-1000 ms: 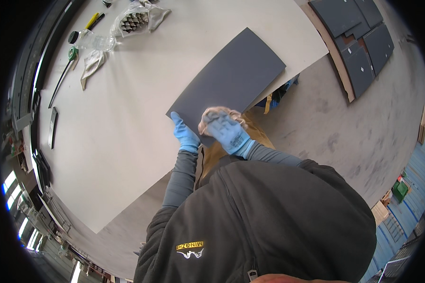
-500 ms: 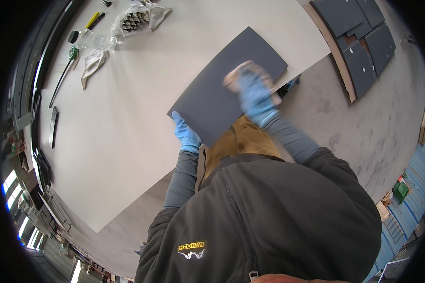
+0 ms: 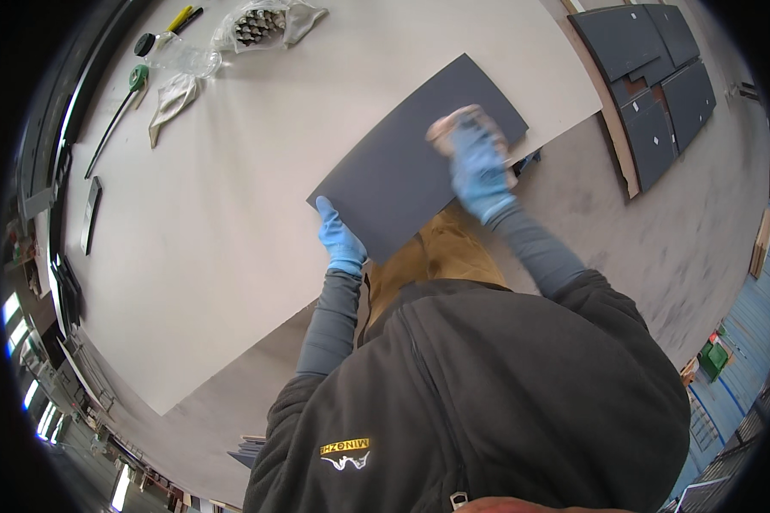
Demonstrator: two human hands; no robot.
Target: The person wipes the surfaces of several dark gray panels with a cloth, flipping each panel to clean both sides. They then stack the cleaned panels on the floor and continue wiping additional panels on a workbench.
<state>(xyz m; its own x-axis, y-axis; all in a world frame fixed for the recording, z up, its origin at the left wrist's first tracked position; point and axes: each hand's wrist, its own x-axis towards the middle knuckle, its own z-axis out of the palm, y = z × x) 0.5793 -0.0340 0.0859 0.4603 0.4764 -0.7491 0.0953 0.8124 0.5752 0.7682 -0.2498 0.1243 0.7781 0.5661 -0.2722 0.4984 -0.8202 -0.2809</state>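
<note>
A flat dark grey panel lies at a slant at the near edge of the white table, partly over my lap. My left hand, in a blue glove, grips its near left corner, with the thumb on top and the other fingers hidden beneath. My right hand, also gloved in blue, is closed on a pale, bunched-up cloth against the right part of the panel's face. Motion smears this hand and the cloth.
On the white table, a clear bottle, a bag of metal parts, a white cloth and a green-headed tool sit far left. A dark strip lies below them. Dark panels rest on a board at far right.
My right hand and the cloth have shifted a little to the right over the panel. My left hand keeps its grip on the corner. The whole view has turned slightly.
</note>
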